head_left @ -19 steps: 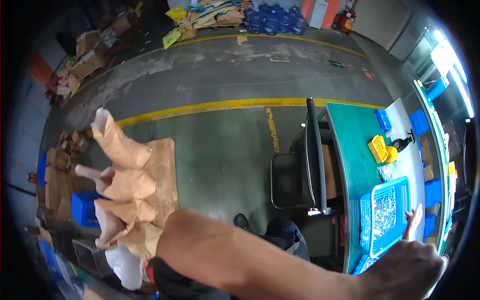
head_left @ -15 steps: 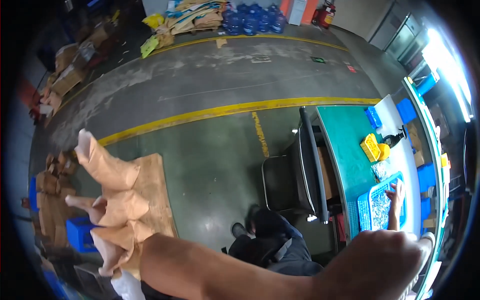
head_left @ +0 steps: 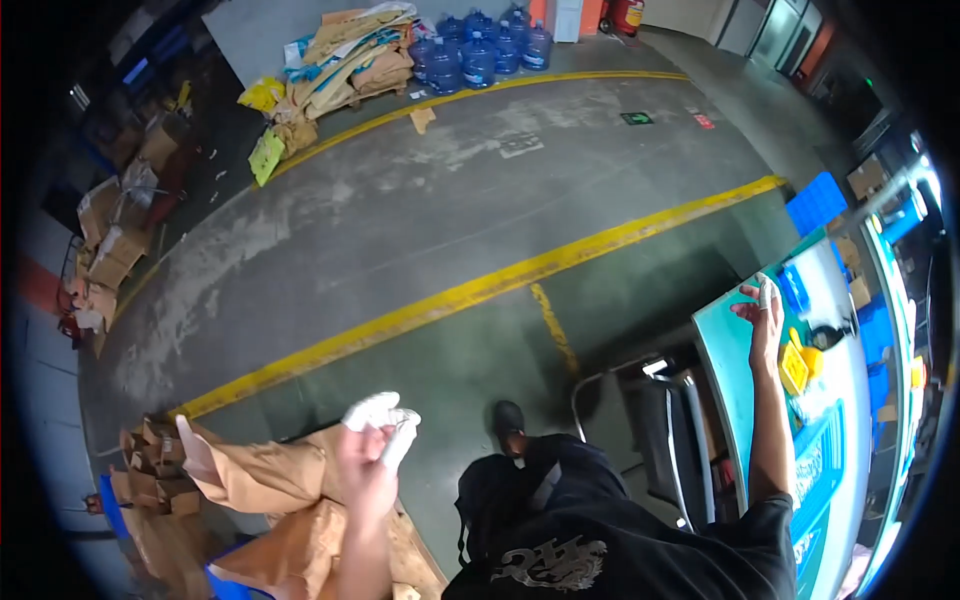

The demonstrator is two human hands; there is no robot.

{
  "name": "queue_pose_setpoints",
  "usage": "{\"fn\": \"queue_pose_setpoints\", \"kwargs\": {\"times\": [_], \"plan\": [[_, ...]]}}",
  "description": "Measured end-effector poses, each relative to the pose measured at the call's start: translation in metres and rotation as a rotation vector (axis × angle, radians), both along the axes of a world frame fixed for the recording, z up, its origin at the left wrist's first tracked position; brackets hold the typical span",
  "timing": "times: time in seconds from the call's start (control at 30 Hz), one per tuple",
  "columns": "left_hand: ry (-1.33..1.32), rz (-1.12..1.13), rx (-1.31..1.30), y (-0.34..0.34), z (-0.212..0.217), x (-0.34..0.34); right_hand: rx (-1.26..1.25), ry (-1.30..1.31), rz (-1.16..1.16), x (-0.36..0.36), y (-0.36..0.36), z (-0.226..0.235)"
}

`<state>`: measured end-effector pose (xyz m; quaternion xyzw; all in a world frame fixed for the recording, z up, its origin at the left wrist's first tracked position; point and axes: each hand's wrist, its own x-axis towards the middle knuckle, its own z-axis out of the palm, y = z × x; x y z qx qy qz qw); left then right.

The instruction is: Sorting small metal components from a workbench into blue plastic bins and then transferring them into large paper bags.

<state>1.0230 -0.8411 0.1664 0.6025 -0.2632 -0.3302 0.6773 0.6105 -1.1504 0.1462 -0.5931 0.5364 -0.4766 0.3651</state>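
My left hand (head_left: 372,455) hangs in the air beside the brown paper sacks (head_left: 265,470), slightly blurred. White coverings wrap some of its fingertips, the fingers are loosely bent and apart, and I see nothing held. Over the far end of the green-topped workbench (head_left: 722,325) is my right hand (head_left: 760,312), fingers spread, one wrapped in white, holding nothing. Beyond the right forearm, a blue plastic basket (head_left: 825,445) with small pale pieces stands on the bench. A small yellow basket (head_left: 793,370) and a blue bin (head_left: 795,288) are near that forearm.
A black chair (head_left: 670,440) stands against the bench. The sacks rest by a wooden board (head_left: 412,560) at lower left. Cardboard boxes (head_left: 120,255) line the far left. Blue water jugs (head_left: 478,62) and stacked sacks (head_left: 355,55) lie beyond the yellow floor line (head_left: 500,285).
My left arm has swung from the bench side to the left, near the sacks. My right hand has moved from above the blue basket to the bench's far end. The view has turned.
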Motion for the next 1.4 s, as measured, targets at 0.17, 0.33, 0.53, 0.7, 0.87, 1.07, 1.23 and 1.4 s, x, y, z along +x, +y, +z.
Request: {"fn": "queue_pose_setpoints", "kwargs": {"times": [0.17, 0.33, 0.53, 0.7, 0.87, 1.07, 1.23, 1.4], "plan": [[0.772, 0.589, 0.393, 0.053, -0.182, 0.075, 0.038, -0.069, 0.245, 0.166, -0.086, 0.006], [0.835, 0.659, 0.451, 0.022, -0.239, 0.168, 0.078, -0.043, 0.299, 0.327, -0.16, -0.02], [0.534, 0.455, 0.41, -0.138, -0.239, 0.36, 0.553, -0.046, 0.501, 0.497, -0.2, -0.083], [0.364, 0.181, 0.1, -0.324, -0.186, 0.497, 0.593, 0.122, 0.708, 0.581, -0.244, -0.11], [0.173, -0.103, 0.074, -0.465, -0.172, 0.609, 0.908, 0.086, 0.282, 0.661, -0.328, -0.144], [-0.849, -0.188, 0.94, -0.47, -0.302, 0.724, 0.836, 0.087, 0.308, 0.812, -0.475, -0.165], [-0.113, -0.55, 1.595, -0.411, -0.35, 0.781, 0.55, 0.172, 0.66, 0.953, -0.596, -0.188], [0.293, -0.321, 1.401, -0.444, -0.385, 0.815, 0.486, -0.02, 0.751, 1.086, -0.678, -0.182]]}}
